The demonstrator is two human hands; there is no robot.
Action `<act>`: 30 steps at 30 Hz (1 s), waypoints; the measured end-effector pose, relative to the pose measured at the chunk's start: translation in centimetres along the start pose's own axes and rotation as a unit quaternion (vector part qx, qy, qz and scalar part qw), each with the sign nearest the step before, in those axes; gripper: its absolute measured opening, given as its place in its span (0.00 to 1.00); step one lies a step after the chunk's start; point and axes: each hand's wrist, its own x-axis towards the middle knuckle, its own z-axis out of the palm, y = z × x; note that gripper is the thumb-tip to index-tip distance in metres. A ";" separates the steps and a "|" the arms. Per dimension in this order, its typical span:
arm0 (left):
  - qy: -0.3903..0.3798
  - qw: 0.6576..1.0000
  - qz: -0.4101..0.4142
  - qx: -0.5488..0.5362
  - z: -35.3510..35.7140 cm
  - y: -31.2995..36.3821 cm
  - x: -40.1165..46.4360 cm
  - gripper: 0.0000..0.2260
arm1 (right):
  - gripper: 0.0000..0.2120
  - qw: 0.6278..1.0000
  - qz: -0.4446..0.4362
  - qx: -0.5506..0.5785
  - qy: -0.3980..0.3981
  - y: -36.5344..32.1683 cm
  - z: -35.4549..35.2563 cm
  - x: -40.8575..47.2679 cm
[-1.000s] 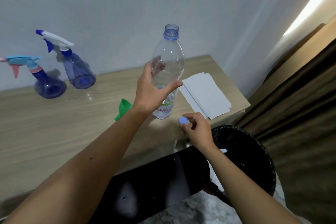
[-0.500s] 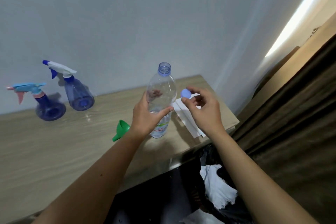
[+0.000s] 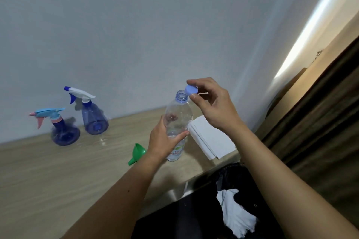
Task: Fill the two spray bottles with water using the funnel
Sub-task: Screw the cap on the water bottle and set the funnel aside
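Near the middle of the frame the left hand (image 3: 162, 138) wraps its fingers and thumb round the lower body of a clear plastic water bottle (image 3: 177, 122), which stands upright on the wooden table (image 3: 58, 170). The bottle's neck is uncapped and little water shows inside. Just above and to the right of the neck, the right hand (image 3: 212, 105) pinches a light blue cap (image 3: 191, 89) between thumb and forefinger, its other fingers loosely curled; the cap sits beside the mouth, not on it.

A green funnel (image 3: 138, 153) lies on its side on the table, just left of the left wrist. At the left of the frame, against the pale wall, stand the two spray bottles, both with their heads fitted. The one with a white and blue trigger head (image 3: 91, 116) has a blue translucent body; to its lower left, near it, the one with a light blue and pink trigger head (image 3: 60, 129) has a rounder blue base. How full they are cannot be told.

A stack of white paper sheets (image 3: 210, 139) lies on the table to the right of the water bottle. Below the table edge at lower right, a black bin (image 3: 242, 180) holds crumpled white paper.
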 end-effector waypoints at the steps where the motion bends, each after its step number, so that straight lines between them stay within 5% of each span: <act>1: -0.001 1.000 0.001 0.000 0.0 0.0 0.0 0.34 | 0.14 1.000 -0.005 -0.005 -0.018 -0.1 0.1 0.1; 13: -0.018 1.000 -0.003 0.015 -0.2 0.2 -0.1 0.35 | 0.13 0.992 0.031 -0.070 -0.099 -1.4 0.2 1.2; 24: -0.034 0.999 -0.022 0.019 -0.3 0.7 0.3 0.34 | 0.14 0.989 0.054 -0.089 -0.106 -1.4 0.1 2.0; 30: -0.031 0.999 -0.020 0.022 -0.4 0.3 0.2 0.35 | 0.11 0.995 0.084 -0.049 -0.038 -1.1 1.1 1.8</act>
